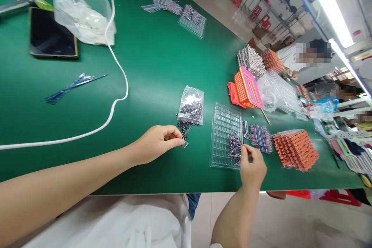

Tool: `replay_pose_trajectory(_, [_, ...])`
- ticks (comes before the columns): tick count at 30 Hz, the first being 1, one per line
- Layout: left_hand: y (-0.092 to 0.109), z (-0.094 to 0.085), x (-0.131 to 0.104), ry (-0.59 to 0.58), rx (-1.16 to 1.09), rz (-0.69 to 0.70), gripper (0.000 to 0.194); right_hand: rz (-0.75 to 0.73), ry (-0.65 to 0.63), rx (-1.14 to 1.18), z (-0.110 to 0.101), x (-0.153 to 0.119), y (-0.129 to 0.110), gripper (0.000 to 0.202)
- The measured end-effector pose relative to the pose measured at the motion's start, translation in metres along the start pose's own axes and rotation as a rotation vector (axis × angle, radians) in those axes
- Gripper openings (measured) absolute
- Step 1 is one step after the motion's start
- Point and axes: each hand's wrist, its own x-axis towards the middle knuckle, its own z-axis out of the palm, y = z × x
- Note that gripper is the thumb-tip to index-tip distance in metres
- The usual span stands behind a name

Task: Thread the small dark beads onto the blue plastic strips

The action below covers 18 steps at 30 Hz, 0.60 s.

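Observation:
My left hand (157, 143) is closed in a pinch at a small dark piece whose kind I cannot make out. Its fingertips are at the near edge of a pile of small black parts (183, 127). These lie by the mouth of a clear plastic bag (192, 102), which holds more dark bits. To the right, my right hand (253, 166) pinches at the right edge of a clear compartment tray (222, 124); what is between its fingers is hidden. A heap of thin dark-and-pink pieces (235, 148) lies on the tray's right part, beside those fingers.
Right of the tray lie rows of thin pieces (260, 138) and an orange stack (296, 149). Behind stands an orange-pink basket (248, 87). A white cable (117, 100), a phone (52, 33) and a plastic tub (84, 15) are left. A person (290, 56) sits at far right.

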Motion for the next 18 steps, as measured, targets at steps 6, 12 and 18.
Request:
replay_pose_trajectory(6, [-0.005, -0.001, 0.004, 0.097, -0.146, 0.005, 0.029, -0.096, 0.031, -0.176, 0.016, 0.003, 0.010, 0.046])
replay_pose_trajectory(12, [-0.007, 0.000, 0.006, 0.123, -0.220, -0.001, 0.029, -0.345, -0.236, 0.142, 0.037, -0.041, -0.076, 0.026])
replay_pose_trajectory(18, [-0.007, 0.000, 0.006, 0.123, -0.253, 0.018, 0.025, -0.454, -0.449, 0.176, 0.060, -0.051, -0.119, 0.031])
